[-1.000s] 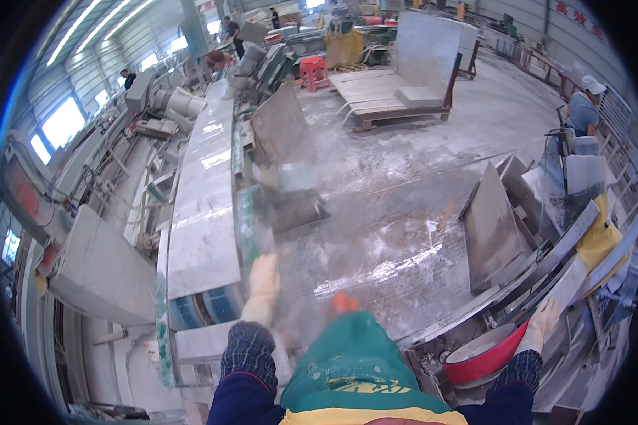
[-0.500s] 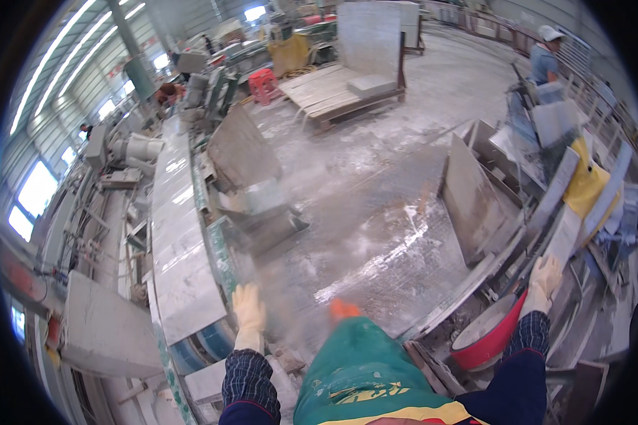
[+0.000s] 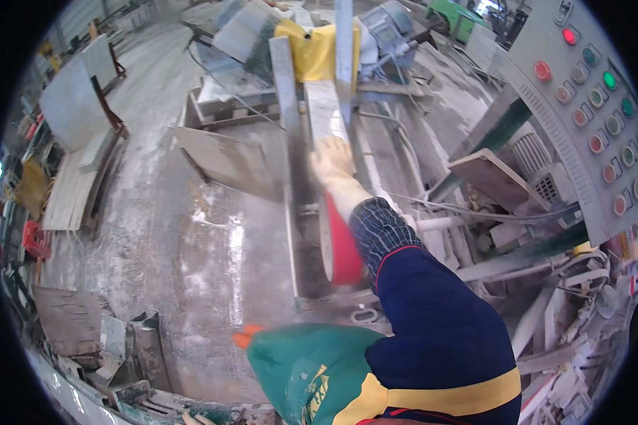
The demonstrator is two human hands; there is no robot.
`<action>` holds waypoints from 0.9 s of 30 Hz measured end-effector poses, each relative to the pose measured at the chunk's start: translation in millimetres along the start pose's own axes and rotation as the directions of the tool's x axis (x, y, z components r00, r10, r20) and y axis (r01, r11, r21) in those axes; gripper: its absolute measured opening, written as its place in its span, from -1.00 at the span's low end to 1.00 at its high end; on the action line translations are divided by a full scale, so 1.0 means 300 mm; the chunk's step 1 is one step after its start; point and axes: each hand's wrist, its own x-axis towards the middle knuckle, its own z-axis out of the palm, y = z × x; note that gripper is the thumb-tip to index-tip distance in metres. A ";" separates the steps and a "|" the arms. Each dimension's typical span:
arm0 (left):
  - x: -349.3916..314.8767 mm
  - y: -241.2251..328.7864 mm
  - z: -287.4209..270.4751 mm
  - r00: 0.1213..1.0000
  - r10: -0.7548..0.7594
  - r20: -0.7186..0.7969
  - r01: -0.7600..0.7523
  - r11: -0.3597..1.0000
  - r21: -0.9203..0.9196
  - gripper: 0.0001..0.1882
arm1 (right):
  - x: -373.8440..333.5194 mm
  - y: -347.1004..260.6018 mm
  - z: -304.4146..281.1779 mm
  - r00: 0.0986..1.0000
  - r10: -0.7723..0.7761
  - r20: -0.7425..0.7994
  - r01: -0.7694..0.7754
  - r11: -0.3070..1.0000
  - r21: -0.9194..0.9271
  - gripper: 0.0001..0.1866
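Note:
My right hand [image 3: 333, 161], in a cream glove, lies with fingers stretched forward over the near end of a pale stone strip [image 3: 325, 110]. The strip comes out from under a yellow flap [image 3: 312, 53] between two upright grey bars. Below my right wrist is a roller with a red belt [image 3: 342, 248]. At the bottom edge only the gloved fingertips of my left hand [image 3: 197, 419] show, stretched out beside the green-edged machine frame [image 3: 149, 404]; the rest of that hand is out of view.
A control panel [image 3: 581, 106] with lit buttons stands at the right. A blue-grey motor [image 3: 388, 32] sits beyond the flap. Tilted slabs [image 3: 227, 159] lean left of the roller. A pallet [image 3: 74, 184] and a red stool [image 3: 35, 239] are at the far left.
My view has swung to the right, bringing the control panel in. My right hand stays at the strip; my left hand has dropped to the bottom edge of the view.

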 end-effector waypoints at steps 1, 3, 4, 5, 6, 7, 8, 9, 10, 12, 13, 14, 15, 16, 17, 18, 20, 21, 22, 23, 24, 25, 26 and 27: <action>0.001 0.002 0.013 0.981 0.110 -0.159 -0.098 0.992 0.083 -0.65 | -0.005 0.002 -0.004 1.000 -0.018 0.001 0.018 1.000 -0.014 -0.64; -0.014 -0.012 -0.004 0.998 0.049 0.036 -0.050 0.998 0.026 -0.67 | -0.011 -0.001 -0.008 1.000 -0.018 0.017 0.018 1.000 -0.002 -0.62; -0.010 -0.016 -0.012 0.994 0.053 0.091 -0.058 0.997 0.052 -0.68 | -0.015 0.000 -0.012 1.000 -0.025 0.005 0.025 1.000 0.002 -0.62; -0.004 -0.018 -0.020 0.993 0.031 0.114 -0.036 0.999 0.040 -0.65 | -0.020 -0.003 -0.014 0.999 -0.042 -0.012 0.042 0.999 -0.008 -0.61; 0.008 -0.022 -0.030 0.977 0.079 0.196 -0.096 0.992 0.079 -0.65 | -0.025 -0.005 -0.017 0.999 -0.039 0.005 0.039 0.999 -0.023 -0.60; 0.024 -0.024 -0.040 0.953 0.121 0.278 -0.159 0.981 0.115 -0.64 | -0.028 -0.003 -0.023 0.998 -0.049 0.034 0.049 0.999 0.003 -0.60; 0.039 -0.022 -0.049 0.920 0.158 0.359 -0.223 0.964 0.147 -0.63 | -0.032 -0.004 -0.028 0.997 -0.044 0.062 0.043 0.999 0.010 -0.58; 0.057 -0.007 -0.047 0.964 0.240 0.112 -0.241 0.970 -0.006 -0.65 | -0.036 -0.004 -0.034 0.996 -0.046 0.077 0.046 0.999 0.008 -0.57; 0.083 0.017 -0.034 0.953 0.264 -0.147 -0.286 0.946 -0.154 -0.66 | -0.037 -0.006 -0.042 0.995 -0.051 0.081 0.051 0.999 0.002 -0.56; 0.079 0.057 -0.058 0.996 0.006 -0.088 -0.029 0.963 -0.268 -0.70 | -0.041 -0.010 -0.056 0.993 -0.061 0.102 0.060 0.998 0.013 -0.55; 0.053 0.071 -0.092 0.948 -0.217 0.233 0.239 0.969 -0.070 -0.72 | -0.043 -0.012 -0.064 0.991 -0.059 0.118 0.058 0.998 0.009 -0.54; 0.048 0.078 -0.110 0.929 -0.250 0.271 0.266 0.964 -0.021 -0.73 | -0.043 -0.013 -0.072 0.987 -0.061 0.149 0.057 0.998 0.030 -0.53; 0.047 0.085 -0.119 0.910 -0.282 0.305 0.288 0.957 0.027 -0.73 | -0.044 -0.015 -0.080 0.981 -0.056 0.185 0.049 0.998 0.044 -0.52; 0.055 0.088 -0.114 0.889 -0.313 0.335 0.305 0.949 0.076 -0.74 | -0.044 -0.015 -0.088 0.975 -0.049 0.219 0.038 0.998 0.055 -0.51; 0.060 0.089 -0.110 0.891 -0.320 0.322 0.317 0.946 0.063 -0.75 | -0.047 -0.020 -0.094 0.974 -0.046 0.222 0.040 0.999 0.034 -0.50; 0.065 0.090 -0.099 0.871 -0.372 0.322 0.370 0.926 0.068 -0.75 | -0.047 -0.020 -0.102 0.980 -0.071 0.186 0.063 0.997 0.048 -0.54; 0.102 0.095 -0.039 0.970 -0.192 0.150 0.214 0.965 -0.150 -0.74 | -0.048 -0.026 -0.115 0.981 -0.082 0.176 0.073 0.996 0.054 -0.54; 0.110 0.100 -0.020 0.958 -0.211 0.195 0.240 0.961 -0.141 -0.74 | -0.049 -0.031 -0.122 0.981 -0.088 0.170 0.078 0.995 0.066 -0.55; 0.118 0.112 0.003 0.953 -0.207 0.222 0.243 0.958 -0.151 -0.74 | -0.050 -0.034 -0.129 0.982 -0.088 0.168 0.076 0.994 0.073 -0.55; 0.129 0.121 0.018 0.949 -0.203 0.240 0.245 0.956 -0.160 -0.73 | -0.050 -0.037 -0.136 0.983 -0.095 0.155 0.084 0.993 0.078 -0.55; 0.140 0.138 0.038 0.947 -0.197 0.252 0.244 0.954 -0.172 -0.73 | -0.050 -0.038 -0.142 0.976 -0.076 0.202 0.060 0.994 0.087 -0.54; 0.152 0.151 0.051 0.946 -0.189 0.265 0.242 0.953 -0.183 -0.73 | -0.050 -0.039 -0.148 0.969 -0.065 0.237 0.043 0.994 0.096 -0.53; 0.165 0.167 0.064 0.944 -0.182 0.275 0.241 0.950 -0.197 -0.72 | -0.050 -0.041 -0.151 0.962 -0.057 0.268 0.028 0.994 0.110 -0.52; 0.180 0.181 0.077 0.941 -0.178 0.286 0.243 0.948 -0.208 -0.72 | -0.052 -0.042 -0.153 0.960 -0.057 0.275 0.036 0.996 0.082 -0.51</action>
